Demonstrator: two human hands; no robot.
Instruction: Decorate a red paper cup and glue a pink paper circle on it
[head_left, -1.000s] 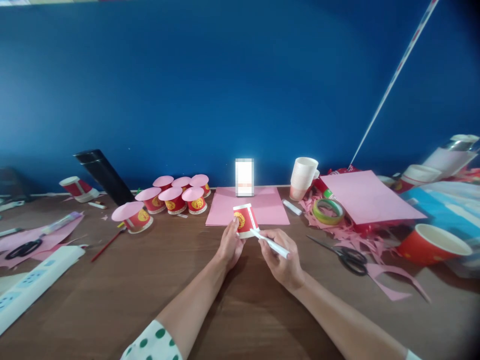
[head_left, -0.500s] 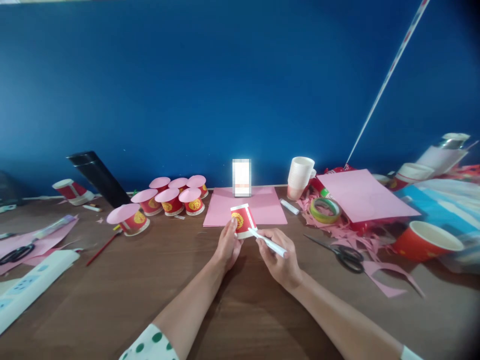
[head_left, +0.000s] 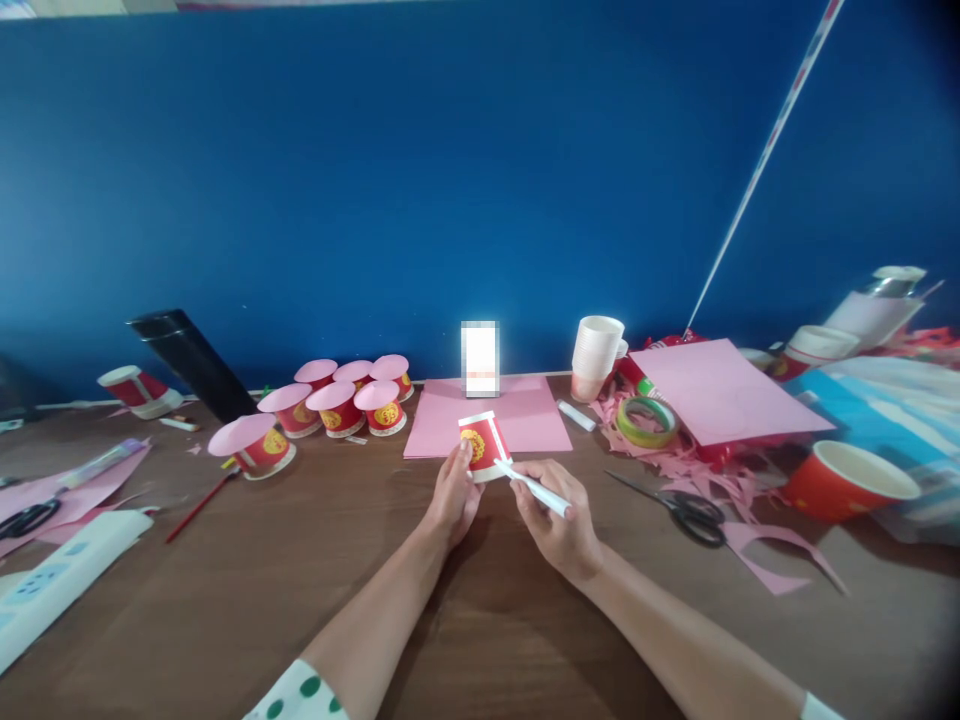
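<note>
My left hand [head_left: 453, 495] is closed round a small red paper cup [head_left: 489, 440] with a gold emblem, a white strip along its side and a white rim. The cup is tilted, over the front of a pink paper sheet. A thick white pen [head_left: 550, 497] is gripped in my right hand [head_left: 562, 525]. Its tip meets the cup's lower right side, near the strip; whether it touches cannot be made out. A short white cylinder, perhaps a cap [head_left: 577, 416], lies beyond my right hand. Several red cups [head_left: 341, 418] topped with pink paper discs stand to the left.
Pink sheets [head_left: 420, 430] lie ahead, near a blurred-out bright white rectangle [head_left: 480, 358]. On the right are stacked paper cups [head_left: 596, 355], green tape [head_left: 646, 422], black scissors [head_left: 694, 515], pink scraps and an orange cup [head_left: 844, 485]. A power strip [head_left: 71, 575] and black flask [head_left: 191, 360] are left.
The view has shifted slightly, so the things on the table appear a little displaced. Both hands keep their hold, and the pen tip stays at the cup's lower right side.
</note>
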